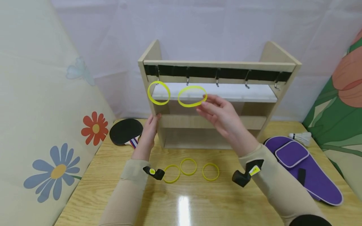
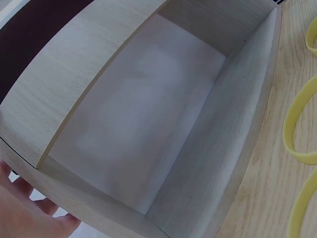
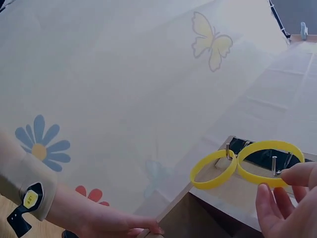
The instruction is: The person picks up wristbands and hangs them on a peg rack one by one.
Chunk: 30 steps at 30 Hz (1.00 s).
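My right hand pinches a thin yellow ring between thumb and fingertips, in front of the small wooden shelf. In the right wrist view this held ring overlaps the second metal hook. Another yellow ring hangs from the leftmost hook. My left hand grips the shelf's left side panel, and in the left wrist view its fingers lie along that panel's outer side. Three more yellow rings, one of them the middle ring, lie on the table before the shelf.
Further hooks line the black strip to the right. A black table tennis bat lies left of the shelf. At the right are a purple racket case and a shuttlecock. Patterned cloth walls stand on both sides of the wooden table.
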Motion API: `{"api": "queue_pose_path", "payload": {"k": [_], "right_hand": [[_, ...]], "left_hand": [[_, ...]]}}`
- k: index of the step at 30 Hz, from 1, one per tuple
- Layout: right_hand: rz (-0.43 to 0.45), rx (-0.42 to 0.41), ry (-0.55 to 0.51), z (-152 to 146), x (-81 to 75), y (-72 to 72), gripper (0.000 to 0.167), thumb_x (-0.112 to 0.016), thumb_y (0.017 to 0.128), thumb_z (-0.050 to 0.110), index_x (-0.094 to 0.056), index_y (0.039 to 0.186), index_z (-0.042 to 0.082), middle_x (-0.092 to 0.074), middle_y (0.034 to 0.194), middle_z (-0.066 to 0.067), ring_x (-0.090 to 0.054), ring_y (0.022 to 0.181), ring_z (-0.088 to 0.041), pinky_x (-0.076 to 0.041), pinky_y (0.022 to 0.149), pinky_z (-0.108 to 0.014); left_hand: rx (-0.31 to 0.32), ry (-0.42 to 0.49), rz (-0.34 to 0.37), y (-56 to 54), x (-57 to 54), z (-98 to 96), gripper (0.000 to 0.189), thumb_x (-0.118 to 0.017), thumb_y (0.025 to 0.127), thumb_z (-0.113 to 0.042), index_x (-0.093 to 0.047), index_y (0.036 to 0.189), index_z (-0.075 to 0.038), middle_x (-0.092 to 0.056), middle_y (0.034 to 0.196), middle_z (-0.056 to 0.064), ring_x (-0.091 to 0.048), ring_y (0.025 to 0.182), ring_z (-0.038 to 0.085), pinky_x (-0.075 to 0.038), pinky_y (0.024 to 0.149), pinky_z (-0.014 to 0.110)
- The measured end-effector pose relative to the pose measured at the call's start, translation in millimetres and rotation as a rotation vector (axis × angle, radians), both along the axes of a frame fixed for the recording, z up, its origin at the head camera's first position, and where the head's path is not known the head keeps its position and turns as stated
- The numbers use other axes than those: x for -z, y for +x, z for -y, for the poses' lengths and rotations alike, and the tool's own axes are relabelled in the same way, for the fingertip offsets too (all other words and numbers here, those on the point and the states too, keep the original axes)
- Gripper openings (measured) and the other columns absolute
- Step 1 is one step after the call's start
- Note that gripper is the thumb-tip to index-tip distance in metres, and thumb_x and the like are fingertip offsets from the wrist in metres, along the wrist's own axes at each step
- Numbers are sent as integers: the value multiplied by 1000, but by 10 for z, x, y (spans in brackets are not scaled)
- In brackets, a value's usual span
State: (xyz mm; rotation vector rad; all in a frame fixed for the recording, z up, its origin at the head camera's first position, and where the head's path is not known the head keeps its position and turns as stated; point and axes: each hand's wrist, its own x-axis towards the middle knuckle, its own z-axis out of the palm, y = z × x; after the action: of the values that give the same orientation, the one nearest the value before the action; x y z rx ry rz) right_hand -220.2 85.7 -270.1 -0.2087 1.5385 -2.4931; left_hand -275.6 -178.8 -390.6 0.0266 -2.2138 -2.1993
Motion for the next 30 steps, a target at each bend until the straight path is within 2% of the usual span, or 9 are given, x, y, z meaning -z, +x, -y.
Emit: {"api": "queue_pose_path", "payload": {"k": [5,10,19,30], "right_hand": [[43,24,-110,61,-28,-59,43,-53,97,-4,-45,139,-2,-57,117,-10,-67,93,-15,-56,85,-23],[70,45,-180,105,-33,-96,35,-54,96,-6,-49,130,-1,-58,114,-11,-68,88,-16,-57,82,-23],[92,97,-183,155,27,-144,20,-55,95,-7,-56,111,4,-61,103,-7,-68,83,-15,-57,79,-23],[59,90,-147,205,92,-143,19,-54,95,-8,-59,108,5,-62,101,-7,-69,84,-15,-57,78,-23]], "left_hand": [[-6,0,3,-4,-9,2,53,-41,102,-32,-35,153,-18,-43,144,18,-40,132,29,-25,118,46],[-4,0,4,2,-9,3,53,-41,102,-33,-35,153,-18,-42,145,18,-39,133,29,-25,119,45],[-7,-1,4,10,-11,-7,54,-42,102,-34,-35,153,-20,-42,145,17,-39,134,29,-25,119,47],[1,-7,-4,13,-11,0,53,-41,102,-32,-34,153,-20,-41,146,18,-37,135,30,-24,119,48]]}}
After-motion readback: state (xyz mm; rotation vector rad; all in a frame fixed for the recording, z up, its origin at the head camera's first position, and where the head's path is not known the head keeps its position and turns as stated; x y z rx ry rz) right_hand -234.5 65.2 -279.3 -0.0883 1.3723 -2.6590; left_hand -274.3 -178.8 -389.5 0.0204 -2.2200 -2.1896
